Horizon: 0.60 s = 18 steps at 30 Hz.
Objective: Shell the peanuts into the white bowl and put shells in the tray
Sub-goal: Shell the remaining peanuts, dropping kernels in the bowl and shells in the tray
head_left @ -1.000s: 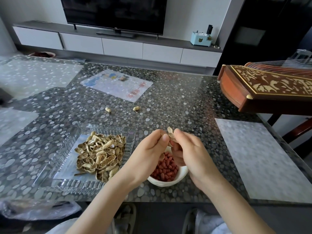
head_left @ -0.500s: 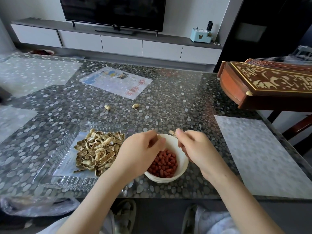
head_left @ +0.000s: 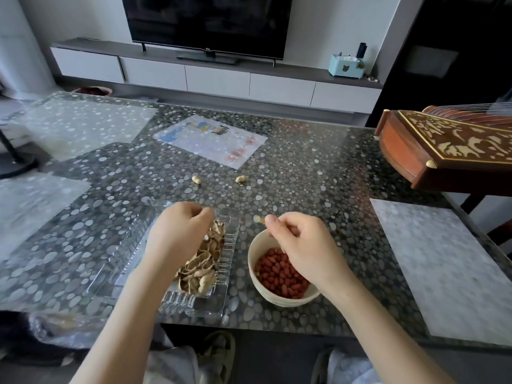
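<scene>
My left hand curls over the tray at the bench's near edge, holding shell or empty, I can't tell, while my right hand pinches a shell scrap above the white bowl, bound for the tray.

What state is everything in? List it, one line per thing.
White bowl: upright, part full of red kernels.
Tray: holds a shell pile.
Left hand: over the tray, fingers curled; contents hidden.
Right hand: over the bowl, pinches a shell piece.
Two peanuts: unshelled, on the table.
TV: off.
</scene>
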### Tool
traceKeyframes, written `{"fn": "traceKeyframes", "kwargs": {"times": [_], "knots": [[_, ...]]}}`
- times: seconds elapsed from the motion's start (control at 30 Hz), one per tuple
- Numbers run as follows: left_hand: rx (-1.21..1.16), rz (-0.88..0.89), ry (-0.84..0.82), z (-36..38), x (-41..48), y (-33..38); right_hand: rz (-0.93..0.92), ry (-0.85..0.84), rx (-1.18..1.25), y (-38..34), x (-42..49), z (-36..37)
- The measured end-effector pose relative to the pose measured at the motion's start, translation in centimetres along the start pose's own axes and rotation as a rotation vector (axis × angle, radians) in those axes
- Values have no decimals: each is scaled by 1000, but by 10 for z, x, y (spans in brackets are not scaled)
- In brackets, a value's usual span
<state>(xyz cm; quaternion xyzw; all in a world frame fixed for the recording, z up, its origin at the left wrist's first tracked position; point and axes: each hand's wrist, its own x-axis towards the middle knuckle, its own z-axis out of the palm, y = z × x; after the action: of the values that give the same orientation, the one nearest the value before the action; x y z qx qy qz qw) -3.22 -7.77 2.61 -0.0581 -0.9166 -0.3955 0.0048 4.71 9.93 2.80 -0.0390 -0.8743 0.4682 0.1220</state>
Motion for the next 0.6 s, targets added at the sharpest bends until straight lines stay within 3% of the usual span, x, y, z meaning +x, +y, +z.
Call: {"fn": "traceKeyframes", "kwargs": {"times": [0.27, 0.43, 0.6], "knots": [[108, -113, 58, -21, 17, -36, -211, -178, -432, -24, 32, 58], [76, -97, 191, -29, 18, -37, -111, -55, -618, 2, 97, 60], [23, -108, 260, -30, 22, -34, 120, -226, -889, 24, 169, 74]]}}
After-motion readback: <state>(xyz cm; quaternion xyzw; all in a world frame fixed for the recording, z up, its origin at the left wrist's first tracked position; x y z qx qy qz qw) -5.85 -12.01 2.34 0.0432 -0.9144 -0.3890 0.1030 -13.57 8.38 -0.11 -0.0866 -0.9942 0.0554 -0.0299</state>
